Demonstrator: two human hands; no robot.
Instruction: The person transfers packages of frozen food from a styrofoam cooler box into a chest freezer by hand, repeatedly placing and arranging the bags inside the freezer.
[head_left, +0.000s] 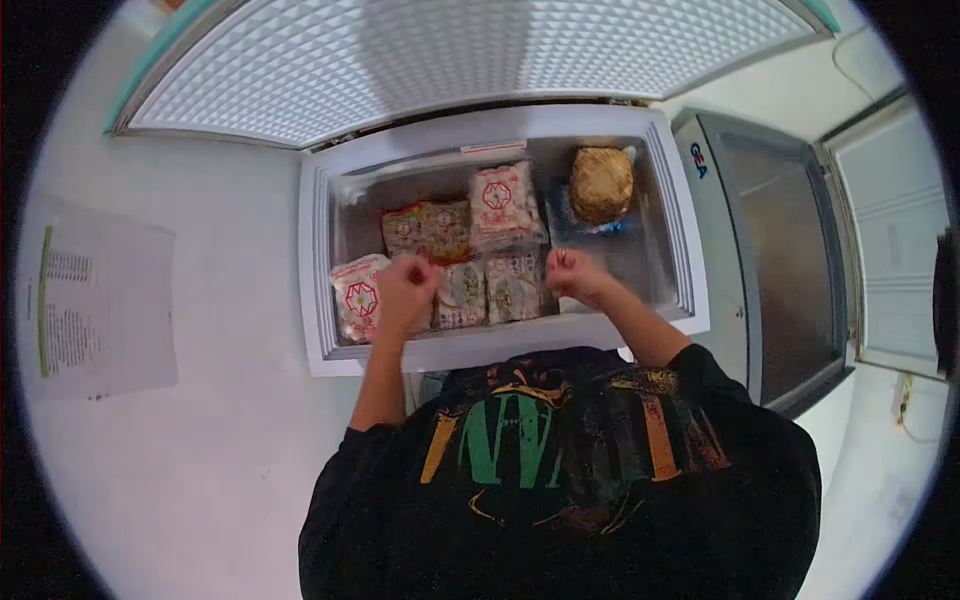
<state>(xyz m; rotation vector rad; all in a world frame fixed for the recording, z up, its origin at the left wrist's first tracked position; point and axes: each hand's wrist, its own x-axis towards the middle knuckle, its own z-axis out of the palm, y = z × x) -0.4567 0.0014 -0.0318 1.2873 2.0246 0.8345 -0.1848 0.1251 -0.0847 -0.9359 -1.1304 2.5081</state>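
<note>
The left hand and right hand are well apart over the front of the open chest freezer, fingers curled; whether either grips anything, I cannot tell. Near them inside lie two clear packs of frozen food, with a red-printed white bag behind and a brown wrapped bundle toward the right.

The freezer's right front seems passable, with packs left and a bundle behind.

Black short-sleeved shirt, its front printed in green, orange and yellow streaks
</note>
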